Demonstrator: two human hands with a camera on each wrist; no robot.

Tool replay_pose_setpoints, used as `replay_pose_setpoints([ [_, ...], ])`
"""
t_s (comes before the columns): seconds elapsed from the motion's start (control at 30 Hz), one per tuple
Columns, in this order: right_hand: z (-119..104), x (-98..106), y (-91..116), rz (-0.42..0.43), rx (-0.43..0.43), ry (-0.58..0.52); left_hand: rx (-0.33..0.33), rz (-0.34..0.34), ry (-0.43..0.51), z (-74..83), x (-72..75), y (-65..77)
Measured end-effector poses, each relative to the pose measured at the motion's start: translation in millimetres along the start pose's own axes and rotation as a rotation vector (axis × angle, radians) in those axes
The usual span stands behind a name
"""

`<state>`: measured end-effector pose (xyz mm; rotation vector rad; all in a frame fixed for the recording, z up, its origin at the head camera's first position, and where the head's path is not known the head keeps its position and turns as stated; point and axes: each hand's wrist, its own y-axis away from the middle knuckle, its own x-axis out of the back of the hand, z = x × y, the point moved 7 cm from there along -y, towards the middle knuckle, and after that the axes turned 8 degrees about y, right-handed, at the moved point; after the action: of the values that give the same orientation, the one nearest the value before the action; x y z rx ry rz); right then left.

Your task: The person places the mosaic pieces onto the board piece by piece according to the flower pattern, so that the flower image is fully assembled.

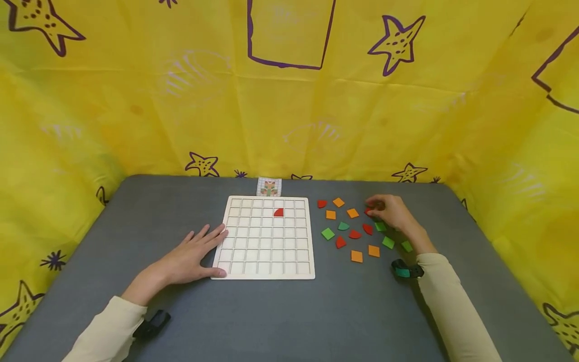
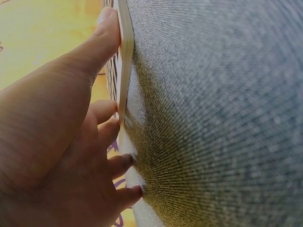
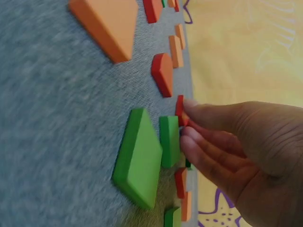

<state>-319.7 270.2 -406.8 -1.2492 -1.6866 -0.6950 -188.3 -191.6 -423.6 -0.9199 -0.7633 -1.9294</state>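
A white square grid board (image 1: pixel 265 243) lies on the table, with one red quarter-circle tile (image 1: pixel 279 212) in a cell of its upper part. My left hand (image 1: pixel 192 256) has its fingers spread at the board's left side; the thumb and a fingertip touch its edge, as the left wrist view also shows. To the right of the loose tiles, my right hand (image 1: pixel 392 212) pinches a red tile (image 3: pixel 179 111) between thumb and fingertips, low at the table. Its exact shape is partly hidden by the fingers. A green square tile (image 3: pixel 169 141) lies just beside those fingertips.
Several loose tiles lie right of the board: orange squares (image 1: pixel 356 256), green squares (image 1: pixel 327 234), red rounded pieces (image 1: pixel 355 234) and a teal-green one (image 1: pixel 343 226). A small printed pattern card (image 1: pixel 269 187) lies behind the board. Yellow cloth (image 1: pixel 280 120) hangs around the grey table (image 1: pixel 271 317).
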Motion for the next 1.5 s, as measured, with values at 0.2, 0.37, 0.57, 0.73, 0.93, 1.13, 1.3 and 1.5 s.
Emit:
replay_pose_setpoints([
  [0.2, 0.3, 1.8, 3.6, -0.029, -0.022, -0.003, -0.019, -0.007, -0.001, 3.2, -2.0, -2.3],
  [0.37, -1.5, 4.7, 4.3, -0.029, -0.022, 0.000, -0.024, -0.001, 0.002, 4.0, -3.3, -3.5],
  [0.57, -1.7, 7.8, 2.9, -0.012, -0.015, 0.008, -0.025, 0.001, 0.004, 5.5, -1.8, -3.7],
  [0.73, -4.7, 11.2, 1.1, 0.010, 0.011, 0.009, -0.018, 0.002, 0.002, 6.8, 0.6, -3.2],
  [0.93, -7.5, 10.8, -2.1, 0.006, 0.032, 0.022, -0.009, -0.002, 0.005, 2.7, -0.1, -2.9],
  [1.13, -6.9, 8.6, -3.4, -0.007, 0.043, 0.028, -0.012, 0.004, 0.004, 0.8, 0.7, -1.6],
  [1.3, -4.2, 6.7, -4.4, -0.010, 0.043, 0.031, -0.013, 0.004, 0.011, 0.2, 0.4, -1.8],
  [1.5, -4.6, 3.4, -5.7, -0.029, 0.044, 0.008, -0.002, 0.000, 0.009, -3.2, -1.0, -1.1],
])
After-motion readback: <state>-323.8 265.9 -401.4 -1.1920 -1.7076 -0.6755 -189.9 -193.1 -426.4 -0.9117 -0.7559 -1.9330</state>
